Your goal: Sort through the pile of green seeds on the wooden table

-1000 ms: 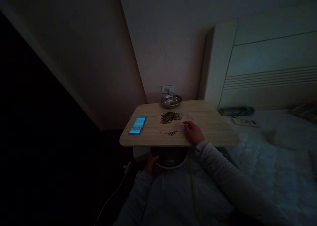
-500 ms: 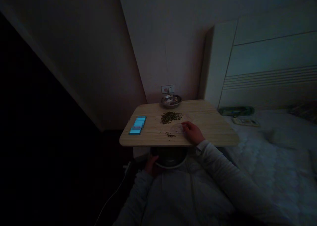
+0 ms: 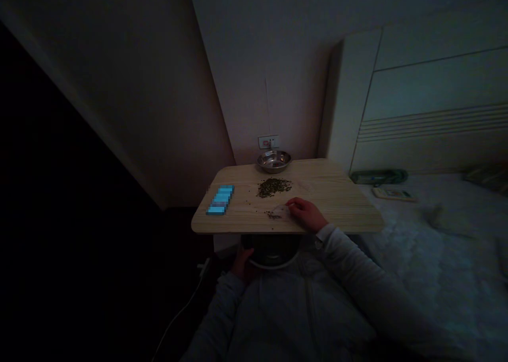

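My right hand (image 3: 305, 214) rests on the small wooden table (image 3: 341, 203), fingers curled and pinched on a small pale flat piece (image 3: 280, 210) beside a little heap of dark seeds (image 3: 273, 214) near the front edge. A larger pile of dark seeds (image 3: 273, 187) lies at the middle of the table. My left hand (image 3: 241, 261) is below the table's front edge, gripping the rim of a round bowl (image 3: 273, 255) held under the edge.
A steel bowl (image 3: 273, 161) stands at the table's back edge under a wall socket (image 3: 269, 141). A lit blue phone (image 3: 220, 199) lies at the table's left. A bed (image 3: 436, 229) with a green thing (image 3: 377, 177) and a remote (image 3: 392, 194) lies to the right.
My right hand has slid left and toward the front edge, pushing the small heap of seeds closer to the edge. The left hand and bowl have stayed put.
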`<action>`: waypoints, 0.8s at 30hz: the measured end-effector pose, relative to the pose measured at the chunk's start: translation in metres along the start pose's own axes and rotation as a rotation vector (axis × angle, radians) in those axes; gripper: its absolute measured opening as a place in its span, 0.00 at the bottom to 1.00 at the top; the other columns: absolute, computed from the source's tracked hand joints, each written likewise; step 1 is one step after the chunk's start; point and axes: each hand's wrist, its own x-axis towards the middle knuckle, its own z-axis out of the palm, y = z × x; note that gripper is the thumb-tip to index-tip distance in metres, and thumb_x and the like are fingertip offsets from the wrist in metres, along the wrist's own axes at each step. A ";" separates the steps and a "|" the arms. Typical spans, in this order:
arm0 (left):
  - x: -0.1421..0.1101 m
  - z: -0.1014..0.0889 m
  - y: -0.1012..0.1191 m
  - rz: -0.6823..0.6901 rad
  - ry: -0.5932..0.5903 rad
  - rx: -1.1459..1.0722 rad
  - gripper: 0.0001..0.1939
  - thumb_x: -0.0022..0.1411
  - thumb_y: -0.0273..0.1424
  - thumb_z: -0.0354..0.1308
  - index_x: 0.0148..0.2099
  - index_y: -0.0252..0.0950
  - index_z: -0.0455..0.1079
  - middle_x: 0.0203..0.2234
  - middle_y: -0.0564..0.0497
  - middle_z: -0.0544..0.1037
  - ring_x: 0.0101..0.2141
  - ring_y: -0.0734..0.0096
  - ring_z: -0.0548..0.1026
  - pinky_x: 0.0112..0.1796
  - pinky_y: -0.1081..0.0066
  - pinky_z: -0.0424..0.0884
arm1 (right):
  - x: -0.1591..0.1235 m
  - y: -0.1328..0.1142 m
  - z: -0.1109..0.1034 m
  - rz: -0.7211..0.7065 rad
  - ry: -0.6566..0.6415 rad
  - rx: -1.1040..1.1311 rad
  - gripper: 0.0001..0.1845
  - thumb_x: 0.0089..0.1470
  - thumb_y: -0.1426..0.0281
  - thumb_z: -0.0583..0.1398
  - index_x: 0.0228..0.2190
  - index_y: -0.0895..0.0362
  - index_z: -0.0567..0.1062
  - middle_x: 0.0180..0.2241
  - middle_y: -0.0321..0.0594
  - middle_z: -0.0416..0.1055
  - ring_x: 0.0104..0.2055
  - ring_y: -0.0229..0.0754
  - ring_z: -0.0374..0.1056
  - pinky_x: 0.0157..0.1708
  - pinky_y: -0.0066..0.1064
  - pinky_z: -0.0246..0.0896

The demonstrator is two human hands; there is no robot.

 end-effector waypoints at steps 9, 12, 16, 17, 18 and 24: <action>-0.001 0.003 0.000 -0.053 0.052 -0.027 0.13 0.47 0.24 0.65 0.37 0.38 0.73 0.31 0.47 0.83 0.48 0.52 0.77 0.51 0.55 0.70 | 0.001 0.001 0.000 -0.009 0.063 -0.077 0.13 0.48 0.69 0.54 0.34 0.57 0.76 0.23 0.36 0.71 0.27 0.39 0.65 0.30 0.29 0.57; -0.004 0.007 0.001 -0.056 0.052 -0.035 0.14 0.47 0.24 0.64 0.39 0.38 0.72 0.34 0.46 0.83 0.49 0.52 0.76 0.51 0.55 0.70 | 0.001 0.002 0.002 -0.022 0.051 -0.080 0.12 0.48 0.69 0.55 0.33 0.57 0.76 0.22 0.35 0.71 0.27 0.39 0.65 0.29 0.29 0.57; -0.009 0.013 0.005 -0.088 0.092 -0.024 0.09 0.49 0.23 0.62 0.36 0.36 0.72 0.32 0.44 0.83 0.49 0.52 0.76 0.51 0.56 0.70 | 0.001 0.002 0.002 -0.004 0.012 -0.038 0.13 0.47 0.68 0.55 0.33 0.57 0.76 0.22 0.35 0.70 0.26 0.39 0.64 0.30 0.29 0.58; -0.011 0.014 0.006 -0.090 0.096 -0.023 0.09 0.50 0.23 0.61 0.36 0.36 0.72 0.31 0.44 0.83 0.49 0.53 0.76 0.51 0.56 0.70 | 0.001 0.002 0.002 0.003 0.014 -0.025 0.13 0.47 0.68 0.55 0.34 0.57 0.76 0.23 0.35 0.70 0.26 0.39 0.64 0.30 0.29 0.58; -0.012 0.015 0.007 -0.085 0.096 -0.023 0.09 0.50 0.22 0.61 0.36 0.36 0.73 0.30 0.45 0.83 0.49 0.54 0.76 0.51 0.57 0.70 | 0.001 0.002 0.001 0.011 0.023 -0.016 0.13 0.48 0.68 0.54 0.34 0.58 0.76 0.23 0.36 0.70 0.26 0.39 0.64 0.30 0.30 0.58; -0.019 0.021 0.010 -0.080 0.062 -0.010 0.10 0.53 0.22 0.58 0.39 0.36 0.73 0.28 0.47 0.82 0.47 0.55 0.77 0.53 0.57 0.69 | 0.001 0.002 0.001 -0.004 0.023 -0.041 0.13 0.47 0.68 0.55 0.34 0.57 0.76 0.22 0.35 0.71 0.26 0.39 0.64 0.30 0.29 0.57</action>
